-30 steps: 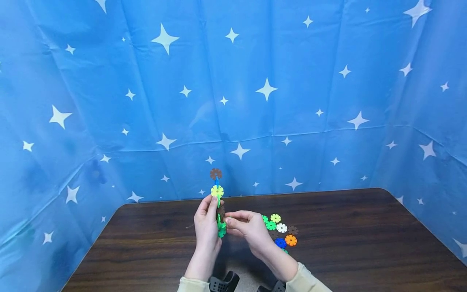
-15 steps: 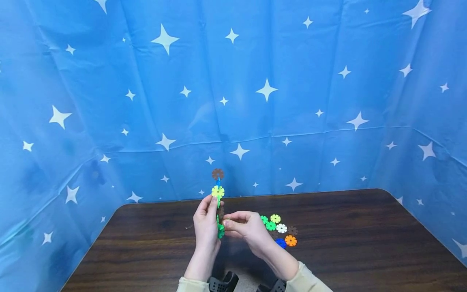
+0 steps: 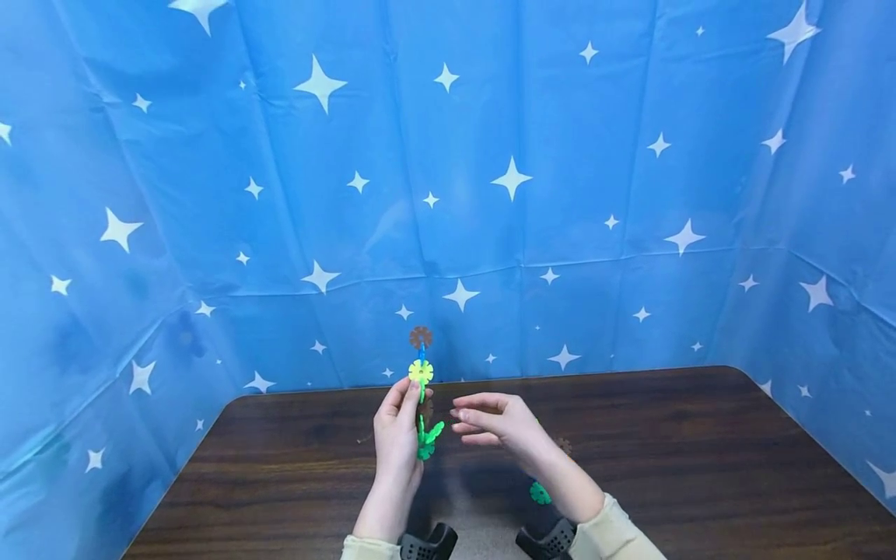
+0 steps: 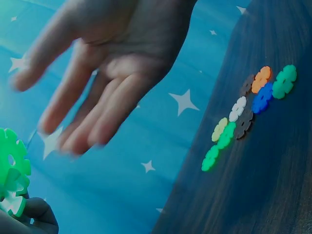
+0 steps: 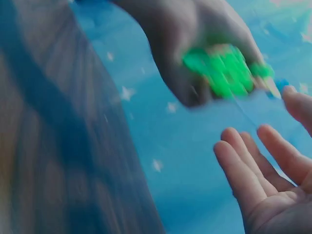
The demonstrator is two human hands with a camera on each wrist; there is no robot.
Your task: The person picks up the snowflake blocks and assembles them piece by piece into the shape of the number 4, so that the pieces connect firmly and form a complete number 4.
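Observation:
My left hand (image 3: 397, 435) grips an upright chain of notched interlocking discs. At its top are a brown disc (image 3: 421, 337), a blue one seen edge-on and a yellow disc (image 3: 421, 372). Lower down, a bright green disc (image 3: 435, 432) juts out to the right above a darker green disc (image 3: 425, 451). Part of the chain is hidden behind the left fingers. To the right of it, apart from the chain, my right hand (image 3: 514, 428) holds nothing, its fingers extended. The right wrist view shows the green discs (image 5: 229, 73) blurred in the left hand.
Several loose discs lie on the dark wooden table (image 3: 700, 451), among them an orange disc (image 4: 262, 79), a white disc (image 4: 238, 108) and a blue disc (image 4: 263, 98). My right forearm covers most of them in the head view. A blue star-patterned curtain (image 3: 560, 194) surrounds the table.
My right hand has let go of a bright green disc at the chain's lower part and drawn away to the right. The left hand keeps its grip, nearly still.

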